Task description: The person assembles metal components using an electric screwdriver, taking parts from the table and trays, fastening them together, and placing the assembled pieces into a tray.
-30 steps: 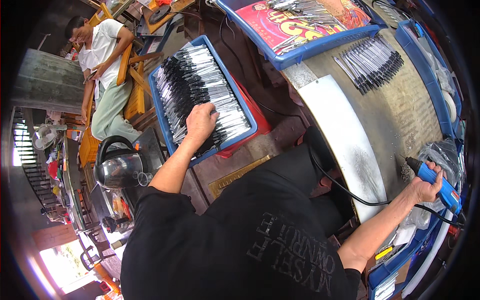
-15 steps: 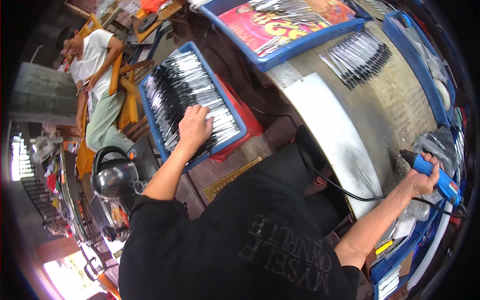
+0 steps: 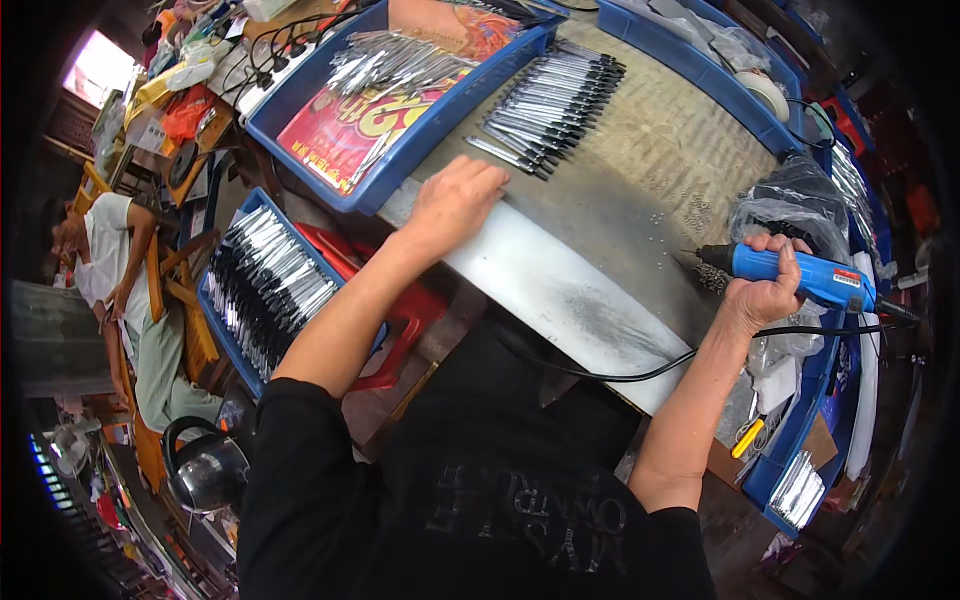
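Observation:
My right hand (image 3: 768, 285) grips a blue electric screwdriver (image 3: 815, 277), its black nose and thin bit pointing left over the table. A black cord trails from the tool's back end. Over the white strip (image 3: 570, 290) along the table's near edge is my left hand (image 3: 458, 205), back upward and fingers bent. Its fingertips are hidden, so what lies under them does not show. Just beyond it is a row of slim silver pen-like rods with black ends (image 3: 550, 105). Tiny metal screw-like bits (image 3: 712, 277) lie in a small heap near the screwdriver's tip.
A blue tray (image 3: 375, 185) with more silver rods stands at the far left of the table. Lower left, a blue bin (image 3: 225, 345) full of rods rests by a red stool (image 3: 400, 330). Another person (image 3: 125, 270) sits at the left. A kettle (image 3: 205, 470) stands nearby.
My left hand has left the rod-filled bin and come over the table edge by the row of rods. The view has turned rightward; my right hand still grips the screwdriver.

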Demonstrator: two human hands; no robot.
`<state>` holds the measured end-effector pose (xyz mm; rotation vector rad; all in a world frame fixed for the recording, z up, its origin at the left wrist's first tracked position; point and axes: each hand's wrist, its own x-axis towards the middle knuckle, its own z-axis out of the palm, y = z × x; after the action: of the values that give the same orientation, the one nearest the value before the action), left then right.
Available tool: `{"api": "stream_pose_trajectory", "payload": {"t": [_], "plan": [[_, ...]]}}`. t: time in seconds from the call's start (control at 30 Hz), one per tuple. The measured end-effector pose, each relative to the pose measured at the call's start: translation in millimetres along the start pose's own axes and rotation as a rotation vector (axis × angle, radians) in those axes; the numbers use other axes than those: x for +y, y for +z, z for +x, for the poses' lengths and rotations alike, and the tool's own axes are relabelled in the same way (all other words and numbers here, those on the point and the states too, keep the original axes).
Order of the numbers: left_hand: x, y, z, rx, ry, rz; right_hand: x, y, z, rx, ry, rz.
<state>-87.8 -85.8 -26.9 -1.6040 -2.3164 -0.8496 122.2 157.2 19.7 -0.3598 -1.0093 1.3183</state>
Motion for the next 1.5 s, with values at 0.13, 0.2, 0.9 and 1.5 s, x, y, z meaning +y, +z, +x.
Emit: {"api": "stream_pose_trajectory", "payload": {"t": [0.13,0.2,0.9,1.5], "plan": [[-15,21,33,-0.04,-0.038,0.067,-4,-1,1,0.005,-0.011,-0.013],[-19,22,41,-0.085,-0.02,0.079,-5,-3,2,0.023,-0.018,-0.016],[92,76,84,-0.381,0.438,-0.085,-11,-1,11,0.206,-0.133,-0.044],[82,83,90,-0.345,0.388,-0.05,-10,-4,12,0.205,-0.093,-0.032]]}}
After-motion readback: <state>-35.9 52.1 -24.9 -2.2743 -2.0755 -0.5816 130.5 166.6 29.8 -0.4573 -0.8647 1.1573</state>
